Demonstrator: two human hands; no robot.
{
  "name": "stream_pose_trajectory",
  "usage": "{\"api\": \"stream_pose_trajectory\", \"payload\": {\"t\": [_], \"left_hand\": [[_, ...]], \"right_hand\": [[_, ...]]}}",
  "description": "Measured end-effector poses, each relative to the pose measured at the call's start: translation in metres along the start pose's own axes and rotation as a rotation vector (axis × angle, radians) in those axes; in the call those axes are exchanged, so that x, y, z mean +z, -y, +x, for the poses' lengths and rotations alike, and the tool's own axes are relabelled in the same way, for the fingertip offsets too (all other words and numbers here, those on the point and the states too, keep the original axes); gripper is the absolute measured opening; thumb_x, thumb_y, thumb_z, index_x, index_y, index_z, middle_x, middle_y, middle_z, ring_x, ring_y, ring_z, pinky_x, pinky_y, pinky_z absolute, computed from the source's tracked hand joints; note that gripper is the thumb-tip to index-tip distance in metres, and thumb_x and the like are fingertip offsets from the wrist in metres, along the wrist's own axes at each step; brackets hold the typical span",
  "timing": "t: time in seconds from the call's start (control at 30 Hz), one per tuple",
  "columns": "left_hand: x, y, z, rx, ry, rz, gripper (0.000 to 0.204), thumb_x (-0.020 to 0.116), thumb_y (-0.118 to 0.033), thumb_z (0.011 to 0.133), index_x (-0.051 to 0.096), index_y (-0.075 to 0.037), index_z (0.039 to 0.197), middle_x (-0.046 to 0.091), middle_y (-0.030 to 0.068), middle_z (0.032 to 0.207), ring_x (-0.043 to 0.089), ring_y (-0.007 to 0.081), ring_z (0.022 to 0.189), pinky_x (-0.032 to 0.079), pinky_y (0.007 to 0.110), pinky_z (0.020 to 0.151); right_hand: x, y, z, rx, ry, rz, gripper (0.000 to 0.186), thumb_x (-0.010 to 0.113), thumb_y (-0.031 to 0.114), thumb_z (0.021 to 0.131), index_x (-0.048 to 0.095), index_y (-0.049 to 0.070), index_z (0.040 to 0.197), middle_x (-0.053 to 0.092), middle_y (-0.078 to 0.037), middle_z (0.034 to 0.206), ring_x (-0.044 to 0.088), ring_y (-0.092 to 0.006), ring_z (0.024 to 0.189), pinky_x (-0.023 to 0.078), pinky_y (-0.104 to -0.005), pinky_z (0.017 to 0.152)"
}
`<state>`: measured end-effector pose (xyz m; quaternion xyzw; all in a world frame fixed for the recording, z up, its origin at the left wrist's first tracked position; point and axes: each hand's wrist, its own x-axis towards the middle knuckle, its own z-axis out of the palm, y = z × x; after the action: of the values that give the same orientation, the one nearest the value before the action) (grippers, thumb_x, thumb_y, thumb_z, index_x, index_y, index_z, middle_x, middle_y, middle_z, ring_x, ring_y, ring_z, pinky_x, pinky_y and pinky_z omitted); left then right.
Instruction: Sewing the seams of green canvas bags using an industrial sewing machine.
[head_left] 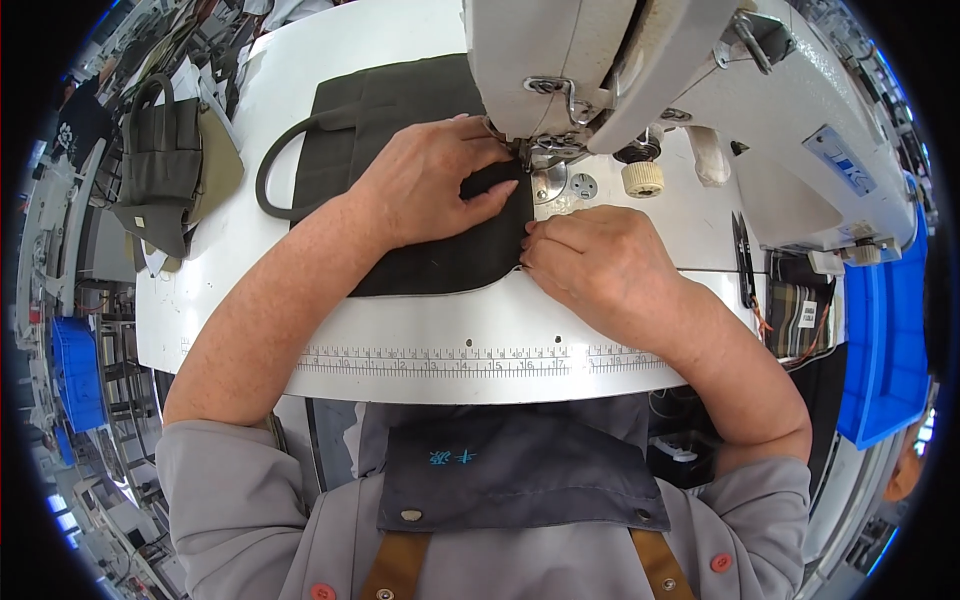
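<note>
A dark olive fabric bag piece (420,270) with a looped handle (275,160) lies on the white sewing table (230,330), its right part under the presser foot (528,152) of a white sewing machine (680,60). My left hand (430,185) rests on the fabric just left of the presser foot, fingers apart, thumb lying on the cloth. My right hand (590,260) is closed at the fabric's right edge, below the metal needle plate (550,185), with its fingertips gripping that edge.
Olive bag pieces (160,180) lie at the table's left. Black scissors (745,260) and striped cloth (800,310) are right of my right forearm. Blue bins (880,370) (78,370) stand either side. A measuring scale runs along the table's front edge.
</note>
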<state>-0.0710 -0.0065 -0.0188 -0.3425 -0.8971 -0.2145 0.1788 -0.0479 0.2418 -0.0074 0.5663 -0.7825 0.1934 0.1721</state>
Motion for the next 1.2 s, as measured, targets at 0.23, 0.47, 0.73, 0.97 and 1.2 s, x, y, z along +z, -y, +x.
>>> {"api": "stream_pose_trajectory", "payload": {"t": [0.23, 0.47, 0.73, 0.97, 1.2], "left_hand": [[-0.004, 0.018, 0.015, -0.090, 0.113, 0.025, 0.026, 0.074, -0.024, 0.094, 0.081, -0.004, 0.109, 0.077, 0.0107, 0.117, 0.074, 0.0296, 0.105, 0.061, 0.042, 0.097], [-0.013, -0.009, -0.008, 0.100, 0.045, 0.085, 0.027, 0.080, -0.024, 0.092, 0.080, -0.006, 0.112, 0.078, 0.0074, 0.117, 0.073, 0.0248, 0.117, 0.052, 0.048, 0.113], [-0.008, -0.031, -0.038, 0.070, 0.100, -0.212, 0.030, 0.082, -0.010, 0.089, 0.080, -0.005, 0.118, 0.077, 0.0101, 0.127, 0.072, 0.0275, 0.123, 0.054, 0.045, 0.114], [-0.005, -0.017, -0.026, 0.056, 0.074, -0.185, 0.024, 0.080, -0.011, 0.092, 0.082, -0.006, 0.116, 0.077, 0.0109, 0.127, 0.074, 0.0286, 0.118, 0.057, 0.043, 0.110], [-0.002, 0.003, -0.011, 0.032, 0.048, -0.163, 0.020, 0.080, -0.009, 0.091, 0.083, -0.005, 0.111, 0.079, 0.0107, 0.122, 0.078, 0.0273, 0.104, 0.065, 0.036, 0.091]], "right_hand": [[0.014, -0.012, 0.002, 0.047, -0.150, 0.036, 0.009, 0.073, 0.008, 0.081, 0.072, 0.003, 0.088, 0.073, -0.008, 0.093, 0.074, -0.0249, 0.082, 0.060, -0.0370, 0.067], [0.014, -0.011, -0.001, 0.072, -0.175, 0.014, 0.008, 0.078, 0.013, 0.081, 0.074, 0.007, 0.086, 0.073, -0.005, 0.088, 0.073, -0.0224, 0.079, 0.059, -0.0367, 0.067], [0.013, -0.010, -0.004, 0.153, -0.163, 0.019, 0.012, 0.083, 0.021, 0.081, 0.074, 0.013, 0.081, 0.070, 0.002, 0.082, 0.069, -0.0192, 0.074, 0.053, -0.0364, 0.065], [0.008, -0.015, -0.002, 0.250, -0.164, 0.058, 0.012, 0.082, 0.018, 0.086, 0.080, 0.009, 0.094, 0.074, -0.002, 0.092, 0.070, -0.0261, 0.078, 0.058, -0.0405, 0.074], [0.009, -0.013, -0.003, 0.357, -0.053, -0.096, 0.024, 0.079, 0.025, 0.092, 0.082, 0.013, 0.113, 0.075, -0.008, 0.086, 0.070, -0.0295, 0.077, 0.058, -0.0417, 0.072]]}}
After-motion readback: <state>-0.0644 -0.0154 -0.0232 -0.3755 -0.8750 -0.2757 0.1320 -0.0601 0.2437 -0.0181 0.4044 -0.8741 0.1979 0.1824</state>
